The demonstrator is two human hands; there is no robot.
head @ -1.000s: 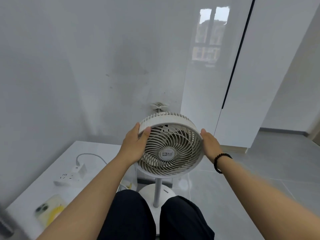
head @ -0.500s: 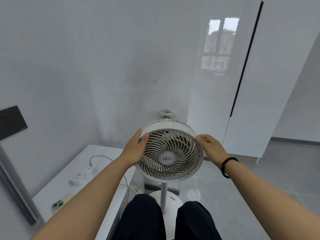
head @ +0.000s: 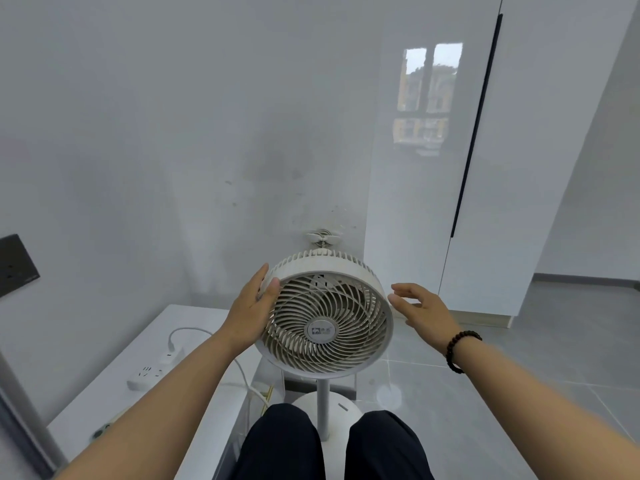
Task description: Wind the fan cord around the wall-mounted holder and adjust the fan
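Note:
A white round fan (head: 327, 315) stands on a thin pole above its round base (head: 311, 407), its grille tilted up toward me. My left hand (head: 251, 308) holds the fan's left rim, thumb on the front edge and fingers behind. My right hand (head: 420, 308) hovers just right of the rim with relaxed fingers, a small gap between them and the fan. The wall-mounted holder (head: 322, 237) sits on the wall right behind the fan's top, with cord wound on it. A white cord (head: 242, 370) runs down by the table's edge.
A white table (head: 145, 382) at the left carries a power strip (head: 152, 370) with a plugged-in charger, and a phone near its front edge. A dark wall panel (head: 15, 263) is at far left. Glossy white cabinet doors (head: 485, 168) stand at right above grey floor tiles. My dark-trousered knees flank the base.
My right hand has let go of the fan's right rim and drawn slightly away. The fan head now tilts more upright. My left hand keeps its hold.

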